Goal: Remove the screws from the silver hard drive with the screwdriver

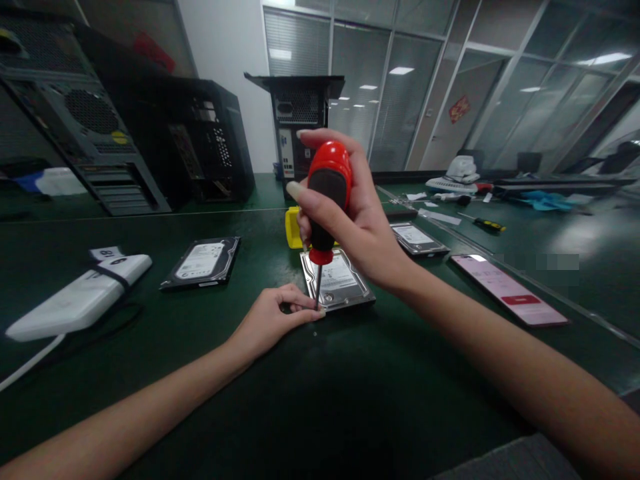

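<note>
My right hand wraps round the red and black handle of a screwdriver, held upright with its shaft pointing down. The tip meets the near left corner of a hard drive that lies flat, label up, on the green table. At that same corner my left hand is closed, thumb and forefinger pinched around the shaft's lower end. Whatever sits between those fingertips is too small to make out. Just behind the drive stands a yellow container, partly hidden by my right hand.
Other hard drives lie left and right. A pink phone rests at right, with another screwdriver beyond it. A white power strip is far left. Computer cases stand at the back.
</note>
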Motion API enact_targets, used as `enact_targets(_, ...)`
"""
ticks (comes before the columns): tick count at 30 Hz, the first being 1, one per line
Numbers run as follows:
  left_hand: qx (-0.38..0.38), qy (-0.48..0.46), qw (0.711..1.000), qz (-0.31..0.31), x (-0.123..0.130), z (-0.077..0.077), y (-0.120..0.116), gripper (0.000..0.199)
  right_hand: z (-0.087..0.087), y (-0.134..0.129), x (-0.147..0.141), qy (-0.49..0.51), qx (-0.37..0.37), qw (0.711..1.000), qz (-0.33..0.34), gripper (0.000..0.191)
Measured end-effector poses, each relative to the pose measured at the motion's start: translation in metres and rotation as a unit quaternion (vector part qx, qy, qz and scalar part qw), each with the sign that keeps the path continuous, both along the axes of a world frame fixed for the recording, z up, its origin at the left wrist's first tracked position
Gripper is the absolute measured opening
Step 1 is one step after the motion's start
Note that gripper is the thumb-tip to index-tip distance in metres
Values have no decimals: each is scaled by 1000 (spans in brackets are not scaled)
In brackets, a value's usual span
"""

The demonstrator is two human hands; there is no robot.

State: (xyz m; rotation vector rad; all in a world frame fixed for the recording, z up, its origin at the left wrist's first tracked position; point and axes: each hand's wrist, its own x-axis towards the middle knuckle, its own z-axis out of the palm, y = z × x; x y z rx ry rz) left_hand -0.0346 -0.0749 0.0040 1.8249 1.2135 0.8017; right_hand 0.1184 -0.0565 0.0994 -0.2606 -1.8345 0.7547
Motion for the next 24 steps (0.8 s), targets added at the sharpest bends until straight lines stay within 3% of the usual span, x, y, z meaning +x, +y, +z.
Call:
enact_targets(8,9,1,1000,-4,0,-1,0,20,-1,-4,-1,-26,14,999,-36,46)
enact_targets(24,19,10,1000,5,0,0,-2,19,2,-7,-1,23,-33,999,-13,43)
